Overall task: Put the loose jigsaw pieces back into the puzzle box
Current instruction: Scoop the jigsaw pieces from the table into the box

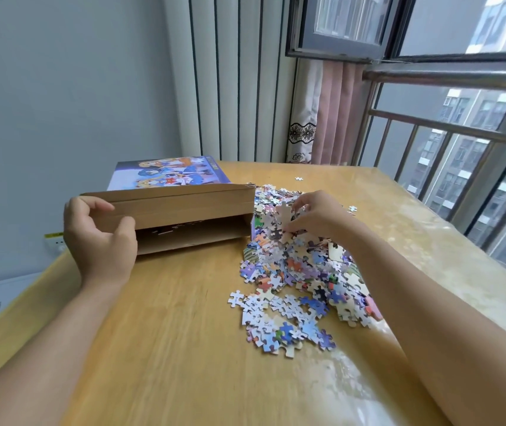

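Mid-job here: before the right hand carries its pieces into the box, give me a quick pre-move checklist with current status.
1. Puzzle box mouth open toward the pile: ok.
2. Left hand gripping the box's left end: ok.
3. Right hand pinching jigsaw pieces: ok.
4. Path from the pile to the mouth clear: ok.
5. Room inside the box: cannot tell, interior shadowed.
6. Stray pieces gathered: not ok.

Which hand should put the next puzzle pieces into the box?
Right. The right hand already grips pieces from the colourful heap of loose jigsaw pieces, while the left hand holds the brown cardboard puzzle box open.
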`<state>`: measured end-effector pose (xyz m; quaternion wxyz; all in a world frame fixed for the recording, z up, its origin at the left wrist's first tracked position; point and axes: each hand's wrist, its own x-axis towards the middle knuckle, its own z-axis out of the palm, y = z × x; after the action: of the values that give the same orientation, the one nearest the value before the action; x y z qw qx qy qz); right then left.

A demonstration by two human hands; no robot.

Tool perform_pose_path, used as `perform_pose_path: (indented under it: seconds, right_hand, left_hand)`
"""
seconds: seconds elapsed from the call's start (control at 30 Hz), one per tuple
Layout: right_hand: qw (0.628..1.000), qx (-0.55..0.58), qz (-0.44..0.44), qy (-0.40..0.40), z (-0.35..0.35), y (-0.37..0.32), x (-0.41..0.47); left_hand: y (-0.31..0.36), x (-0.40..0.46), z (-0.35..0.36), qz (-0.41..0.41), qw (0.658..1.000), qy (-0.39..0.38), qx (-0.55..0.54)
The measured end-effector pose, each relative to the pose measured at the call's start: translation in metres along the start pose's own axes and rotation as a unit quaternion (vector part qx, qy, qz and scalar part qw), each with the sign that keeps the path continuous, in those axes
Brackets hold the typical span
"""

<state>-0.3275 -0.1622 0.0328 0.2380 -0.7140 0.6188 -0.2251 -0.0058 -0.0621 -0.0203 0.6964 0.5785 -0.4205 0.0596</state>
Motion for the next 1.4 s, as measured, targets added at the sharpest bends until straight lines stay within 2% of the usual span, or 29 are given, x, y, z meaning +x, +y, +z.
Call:
perform_pose_path:
  seconds: [0.2, 0.37, 0.53, 0.67, 0.83, 1.1, 1.23, 1.4]
  right_hand:
    - [0.999, 0.043, -0.005, -0.023, -0.005, 0.002, 0.001]
    - [0.997, 0.06, -0.054, -0.013, -0.017, -0.001, -0.001]
    - [0.99, -0.007, -0.139, -0.002, -0.03, -0.006, -0.008]
    - [0.977, -0.094, -0.189, -0.031, -0.04, -0.012, -0.015]
    - [0.96, -0.147, -0.226, -0.076, -0.031, -0.023, -0.022]
    - [0.941, -0.223, -0.228, -0.117, -0.012, -0.031, -0.023]
    - [0.925, -0.281, -0.234, -0.105, 0.001, -0.031, -0.024]
    - [0.929, -0.276, -0.232, -0.086, 0.004, -0.032, -0.024]
  left_hand:
    - [0.003, 0.0, 0.0, 0.009, 1.0, 0.001, -0.001]
    - [0.004, 0.001, 0.0, 0.025, 1.0, 0.001, -0.002]
    - [0.006, 0.002, 0.0, 0.052, 0.999, 0.005, 0.002]
    - [0.006, 0.002, -0.001, 0.055, 0.998, 0.01, 0.003]
    - [0.006, 0.004, -0.003, 0.044, 0.999, 0.021, 0.001]
    - [0.006, 0.004, -0.002, 0.054, 0.998, 0.02, 0.001]
    - [0.007, 0.003, -0.002, 0.056, 0.998, 0.018, 0.003]
    - [0.006, 0.003, -0.002, 0.055, 0.998, 0.019, 0.003]
